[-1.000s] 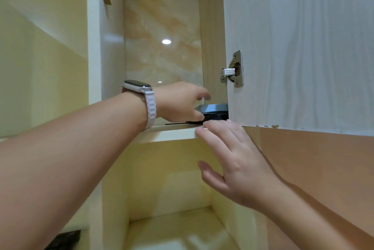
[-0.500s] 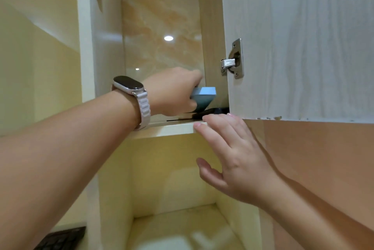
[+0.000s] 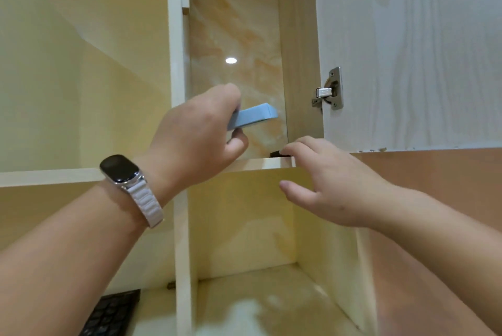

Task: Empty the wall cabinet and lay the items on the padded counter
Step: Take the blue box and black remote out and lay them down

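A pale wood-grain door (image 3: 407, 50) fills the upper right of the frame, swung open from the wall cabinet (image 3: 298, 63), whose back is glossy, marbled cream and orange. At centre the left hand (image 3: 195, 140) has its fingers clasped round a slim, matte blue box (image 3: 255, 116), held above the smooth white shelf (image 3: 260, 163). The right hand (image 3: 334, 186), centre right, has its fingers loose and spread, with the tips at the shelf lip by a flat black item (image 3: 277, 153).
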Tool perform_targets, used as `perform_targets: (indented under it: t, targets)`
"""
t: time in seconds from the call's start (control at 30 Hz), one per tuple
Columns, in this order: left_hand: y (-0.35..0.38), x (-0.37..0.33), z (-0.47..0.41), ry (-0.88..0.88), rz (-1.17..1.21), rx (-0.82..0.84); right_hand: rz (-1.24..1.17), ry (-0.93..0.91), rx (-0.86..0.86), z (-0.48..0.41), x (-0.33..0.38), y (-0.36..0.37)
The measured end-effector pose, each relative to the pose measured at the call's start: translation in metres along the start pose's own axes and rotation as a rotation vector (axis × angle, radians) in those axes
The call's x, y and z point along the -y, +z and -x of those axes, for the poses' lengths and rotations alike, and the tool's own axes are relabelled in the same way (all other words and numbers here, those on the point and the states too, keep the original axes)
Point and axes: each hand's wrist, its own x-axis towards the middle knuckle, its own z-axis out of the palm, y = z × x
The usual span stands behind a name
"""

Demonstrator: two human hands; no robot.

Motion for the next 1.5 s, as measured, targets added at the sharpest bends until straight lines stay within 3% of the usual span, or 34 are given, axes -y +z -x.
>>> perform_targets:
  t: [0.07, 0.2, 0.53, 0.7, 1.07, 1.27, 1.5]
  targets:
    - [0.0, 0.004, 0.004, 0.047, 0.003, -0.053, -0.007, 0.017, 0.112, -0.018, 0.009, -0.01]
    - [-0.002, 0.022, 0.003, 0.075, 0.036, -0.136, -0.334, 0.253, 0.314, -0.059, 0.019, -0.025]
    - [0.0, 0.036, 0.002, 0.117, 0.084, -0.183, 0.331, 0.325, 0.629, -0.121, 0.007, -0.014]
    - [0.001, 0.035, 0.003, 0.13, 0.045, -0.176, 0.37, 0.409, 0.789, -0.133, 0.009, -0.009]
    - [0.001, 0.034, 0.004, 0.121, 0.025, -0.182, 0.219, 0.397, 0.461, -0.109, 0.019, -0.015]
    - [-0.003, 0.03, 0.005, 0.108, 0.078, -0.189, 0.122, 0.329, 0.175, -0.067, 0.035, -0.043]
    - [-0.007, 0.011, 0.024, -0.1, 0.156, -0.319, -0.091, 0.363, -0.154, 0.001, 0.03, -0.045]
